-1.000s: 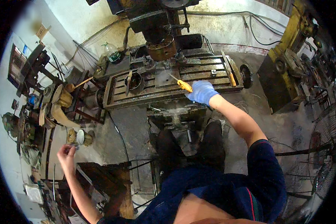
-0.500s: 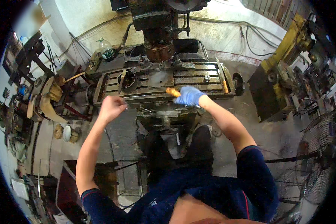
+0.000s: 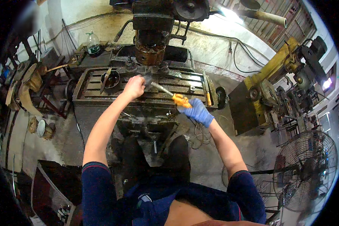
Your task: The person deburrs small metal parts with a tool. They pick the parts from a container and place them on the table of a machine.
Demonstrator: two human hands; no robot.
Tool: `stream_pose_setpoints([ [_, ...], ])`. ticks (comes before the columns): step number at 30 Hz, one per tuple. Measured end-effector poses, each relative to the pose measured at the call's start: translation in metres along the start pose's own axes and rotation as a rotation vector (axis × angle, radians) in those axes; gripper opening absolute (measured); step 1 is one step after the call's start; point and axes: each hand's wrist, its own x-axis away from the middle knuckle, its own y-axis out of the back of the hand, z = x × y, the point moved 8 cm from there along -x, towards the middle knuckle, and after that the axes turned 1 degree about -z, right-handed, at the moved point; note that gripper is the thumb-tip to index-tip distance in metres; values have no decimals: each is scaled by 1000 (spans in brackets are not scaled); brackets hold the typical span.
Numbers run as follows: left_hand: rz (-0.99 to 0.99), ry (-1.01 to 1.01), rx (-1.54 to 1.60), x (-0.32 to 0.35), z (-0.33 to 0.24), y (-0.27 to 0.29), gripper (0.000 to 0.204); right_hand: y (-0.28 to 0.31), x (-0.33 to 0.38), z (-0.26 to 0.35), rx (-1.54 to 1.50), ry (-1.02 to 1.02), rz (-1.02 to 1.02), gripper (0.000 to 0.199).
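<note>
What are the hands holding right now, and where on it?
The gloved right hand grips a tool by its yellow handle. The bare left hand is closed near its metal tip; contact unclear.

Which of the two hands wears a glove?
The right hand, in a blue glove, gripping the yellow-handled tool; the left hand is bare.

A metalworking shop is showing itself here: a heavy milling machine [image 3: 150,49] is standing against a stained wall, its slotted steel table [image 3: 139,88] lying greasy and worn. A yellow machine [image 3: 267,90] is sitting to the right, a large floor fan [image 3: 305,171] is standing nearby, and cables are trailing over the dirty concrete floor [image 3: 207,158].
</note>
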Motion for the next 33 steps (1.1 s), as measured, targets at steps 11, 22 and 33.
stream_pose_setpoints([
  [11, 139, 5, -353, -21, 15, -37, 22, -43, -63, -117, 257, -138, -167, 41],
  [22, 17, 40, -137, -37, 35, -53, 19, -24, 6, -111, 312, -186, -170, 44],
  [33, -119, 350, -166, -51, 49, -60, 36, 110, 64, -60, 296, -28, -560, 25],
])
